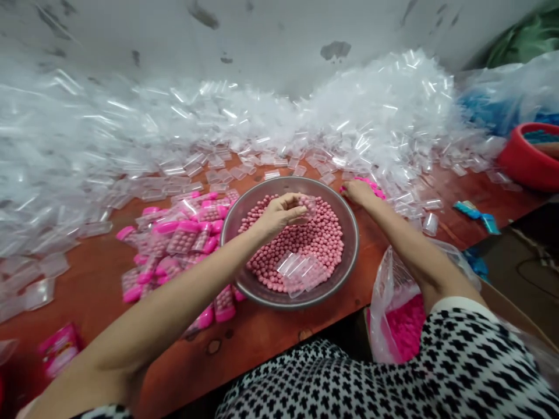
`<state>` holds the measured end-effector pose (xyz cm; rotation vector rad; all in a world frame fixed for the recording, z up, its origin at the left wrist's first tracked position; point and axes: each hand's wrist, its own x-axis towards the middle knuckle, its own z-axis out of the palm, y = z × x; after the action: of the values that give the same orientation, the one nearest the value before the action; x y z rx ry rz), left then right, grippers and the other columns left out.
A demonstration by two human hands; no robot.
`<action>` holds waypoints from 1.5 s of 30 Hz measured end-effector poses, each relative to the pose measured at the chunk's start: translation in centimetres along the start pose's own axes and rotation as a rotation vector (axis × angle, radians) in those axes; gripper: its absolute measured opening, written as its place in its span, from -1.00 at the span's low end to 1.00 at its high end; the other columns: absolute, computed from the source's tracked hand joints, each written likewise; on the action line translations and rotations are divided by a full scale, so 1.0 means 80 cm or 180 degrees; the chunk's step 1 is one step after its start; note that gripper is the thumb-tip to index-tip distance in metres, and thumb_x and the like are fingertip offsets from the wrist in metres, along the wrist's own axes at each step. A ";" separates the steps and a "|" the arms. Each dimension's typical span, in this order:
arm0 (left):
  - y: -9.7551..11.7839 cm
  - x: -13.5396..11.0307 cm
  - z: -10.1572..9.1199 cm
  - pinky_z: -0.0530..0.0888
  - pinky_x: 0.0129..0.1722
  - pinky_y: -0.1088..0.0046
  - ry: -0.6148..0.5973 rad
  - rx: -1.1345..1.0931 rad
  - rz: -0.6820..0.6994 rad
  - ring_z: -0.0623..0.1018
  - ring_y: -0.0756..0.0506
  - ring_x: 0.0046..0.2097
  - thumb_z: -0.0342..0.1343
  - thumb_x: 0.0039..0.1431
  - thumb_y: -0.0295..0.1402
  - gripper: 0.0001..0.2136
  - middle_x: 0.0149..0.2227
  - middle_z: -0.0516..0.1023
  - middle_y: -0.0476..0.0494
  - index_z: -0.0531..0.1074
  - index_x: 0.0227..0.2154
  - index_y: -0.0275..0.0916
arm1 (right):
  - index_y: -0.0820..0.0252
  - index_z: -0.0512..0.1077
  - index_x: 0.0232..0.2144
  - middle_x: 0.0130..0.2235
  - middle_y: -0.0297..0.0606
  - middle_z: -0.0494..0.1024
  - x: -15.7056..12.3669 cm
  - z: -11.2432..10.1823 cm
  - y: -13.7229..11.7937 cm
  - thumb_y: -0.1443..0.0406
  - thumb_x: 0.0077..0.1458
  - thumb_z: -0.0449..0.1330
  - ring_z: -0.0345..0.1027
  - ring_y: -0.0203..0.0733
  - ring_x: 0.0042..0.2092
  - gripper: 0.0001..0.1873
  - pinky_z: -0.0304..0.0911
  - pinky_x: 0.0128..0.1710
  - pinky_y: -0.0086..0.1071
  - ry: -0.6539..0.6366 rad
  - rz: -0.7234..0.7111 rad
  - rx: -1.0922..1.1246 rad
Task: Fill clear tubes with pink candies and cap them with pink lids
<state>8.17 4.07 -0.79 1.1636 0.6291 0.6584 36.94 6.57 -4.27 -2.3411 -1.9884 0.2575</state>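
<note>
A metal bowl (pixel 227 233) holds many small pink balls (pixel 323 233), with several clear plastic containers (pixel 301 270) lying on top of them. Above the balls, my left hand (pixel 286 212) pinches one clear container (pixel 308 205), which seems to have pink balls inside. Beyond the bowl's right rim, my right hand (pixel 356 191) reaches down to a small heap of bright pink caps (pixel 371 186). Its fingertips are mostly hidden, so I cannot see whether it grips one. Left of the bowl lies a pile of filled containers with pink caps (pixel 183 235).
Loose clear containers (pixel 371 110) are heaped along the wall. A red tub (pixel 528 157) stands at the right, with part of another person's arm (pixel 548 149) at it. Blue packets (pixel 476 214) lie nearby. A plastic bag of pink pieces (pixel 404 326) is beside my lap. A pink packet (pixel 60 349) lies front left.
</note>
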 end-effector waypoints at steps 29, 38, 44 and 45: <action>-0.005 -0.010 0.009 0.50 -0.16 0.37 -0.0302 0.0639 0.0983 0.58 -0.13 -0.18 0.30 0.00 -0.11 -0.54 -0.18 0.63 -0.21 0.59 -0.11 -0.35 | 0.13 0.56 -0.12 -0.17 -0.22 0.66 -0.149 -0.093 -0.106 0.18 0.19 0.23 0.52 -0.16 -0.19 -0.75 0.38 -0.14 -0.30 0.1180 -0.2297 0.1468; 0.002 -0.023 0.011 0.49 -0.21 0.48 -0.0006 0.1378 0.1401 0.62 -0.12 -0.19 0.18 0.13 -0.23 -0.73 -0.22 0.67 -0.14 0.63 -0.23 -0.30 | 0.17 0.50 -0.27 -0.35 -0.25 0.57 -0.152 -0.079 -0.112 0.20 0.20 0.23 0.41 -0.21 -0.35 -0.84 0.28 -0.34 -0.38 0.1044 -0.2325 0.1211; -0.001 -0.024 0.010 0.46 -0.17 0.51 0.0111 0.2266 0.2111 0.66 -0.10 -0.21 0.16 0.19 -0.35 -0.84 -0.26 0.70 -0.13 0.63 -0.28 -0.23 | 0.17 0.41 -0.25 -0.37 -0.23 0.47 -0.168 -0.075 -0.121 0.31 0.25 0.14 0.35 -0.17 -0.32 -0.94 0.23 -0.32 -0.35 0.1316 -0.2575 0.0577; -0.002 -0.024 0.009 0.46 -0.18 0.51 0.0142 0.2384 0.2219 0.66 -0.09 -0.23 0.15 0.20 -0.34 -0.84 -0.26 0.70 -0.14 0.63 -0.28 -0.21 | 0.17 0.41 -0.26 -0.37 -0.23 0.47 -0.169 -0.076 -0.123 0.31 0.26 0.14 0.34 -0.17 -0.33 -0.94 0.22 -0.33 -0.35 0.1288 -0.2608 0.0507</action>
<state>7.46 2.14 -0.58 2.1165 0.5091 1.0803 26.28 -4.68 4.39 -1.1972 -2.3613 -0.0975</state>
